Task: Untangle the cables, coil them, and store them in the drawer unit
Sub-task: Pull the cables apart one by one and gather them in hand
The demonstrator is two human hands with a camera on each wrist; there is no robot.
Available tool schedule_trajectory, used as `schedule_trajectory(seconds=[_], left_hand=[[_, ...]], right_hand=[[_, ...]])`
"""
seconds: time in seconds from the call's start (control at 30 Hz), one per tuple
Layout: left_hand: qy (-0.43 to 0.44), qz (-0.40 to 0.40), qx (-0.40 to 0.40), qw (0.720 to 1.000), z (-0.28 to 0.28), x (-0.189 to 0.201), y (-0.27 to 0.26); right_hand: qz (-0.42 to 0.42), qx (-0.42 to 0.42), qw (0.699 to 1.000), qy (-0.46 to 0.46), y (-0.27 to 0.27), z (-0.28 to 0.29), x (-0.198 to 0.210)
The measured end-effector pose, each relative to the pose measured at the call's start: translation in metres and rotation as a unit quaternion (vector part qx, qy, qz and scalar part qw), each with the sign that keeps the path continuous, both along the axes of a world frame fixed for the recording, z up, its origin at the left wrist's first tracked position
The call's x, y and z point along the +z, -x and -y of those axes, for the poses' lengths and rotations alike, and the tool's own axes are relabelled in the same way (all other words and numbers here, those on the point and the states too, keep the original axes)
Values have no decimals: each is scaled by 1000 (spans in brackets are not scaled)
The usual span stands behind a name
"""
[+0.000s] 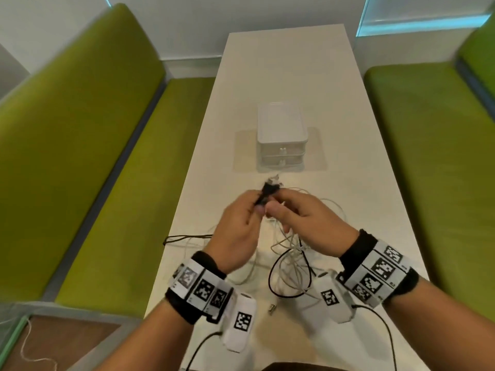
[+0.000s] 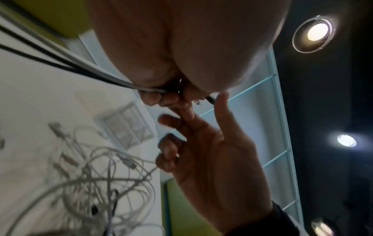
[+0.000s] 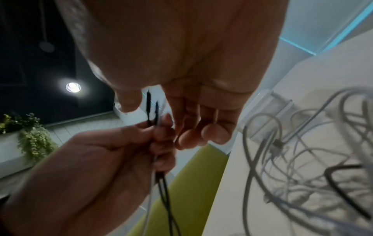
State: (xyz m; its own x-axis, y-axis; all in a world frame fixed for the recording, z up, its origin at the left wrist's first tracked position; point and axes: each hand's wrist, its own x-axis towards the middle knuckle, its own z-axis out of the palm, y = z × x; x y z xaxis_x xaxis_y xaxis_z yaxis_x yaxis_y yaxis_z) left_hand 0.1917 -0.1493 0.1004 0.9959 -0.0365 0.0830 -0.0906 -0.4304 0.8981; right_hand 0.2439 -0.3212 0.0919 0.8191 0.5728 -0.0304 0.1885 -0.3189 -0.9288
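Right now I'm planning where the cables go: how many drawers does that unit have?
2 drawers show on the white drawer unit: an upper drawer and a lower drawer directly beneath it, both closed.

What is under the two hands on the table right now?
A tangle of white and black cables lies on the white table below the left hand and right hand. Parts beneath the wrists are hidden.

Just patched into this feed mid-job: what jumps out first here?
The left hand pinches a bundle of black cable ends above the long white table, with the right hand close beside it. A tangle of white and black cables lies beneath them, and the white drawer unit stands closed beyond.
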Motion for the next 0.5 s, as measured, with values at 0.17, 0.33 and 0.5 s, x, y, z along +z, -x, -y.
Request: schedule_trajectory(seconds=[0.17,0.33,0.5], left_hand=[[84,-82,-26,993,10,-17,1],[162,-110,-43,980,2,-9,-1],[-96,-83,-51,991,-7,-10,-4]], right_hand=[[-42,-3,996,-83,6,-10,-6],[-44,-31,987,-149,8,-11,-5],[-69,-113,973,-187,6,-8,-6]])
